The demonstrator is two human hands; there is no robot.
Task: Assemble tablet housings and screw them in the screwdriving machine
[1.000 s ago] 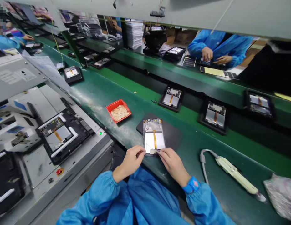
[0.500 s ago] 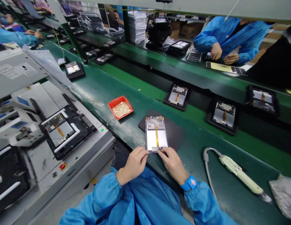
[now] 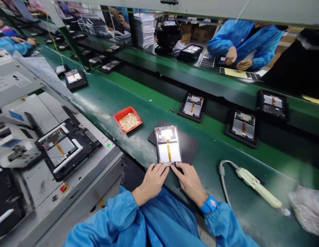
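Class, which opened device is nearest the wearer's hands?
The opened device on the dark mat: left hand and right hand touch its near edge; others lie farther.

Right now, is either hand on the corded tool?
No, left hand and right hand touch the open device; the corded tool lies apart.

The sleeves (image 3: 111,214) are blue, the blue wristband (image 3: 209,205) marked with pink.

And here's the red tray (image 3: 128,120) of tan pieces on the green tabletop (image 3: 105,99)! Right of it, well apart, lies a pale green corded tool (image 3: 259,187); beyond that, a crumpled plastic bag (image 3: 307,207). Left of the tray, a machine (image 3: 38,178) carries an opened device (image 3: 60,148).
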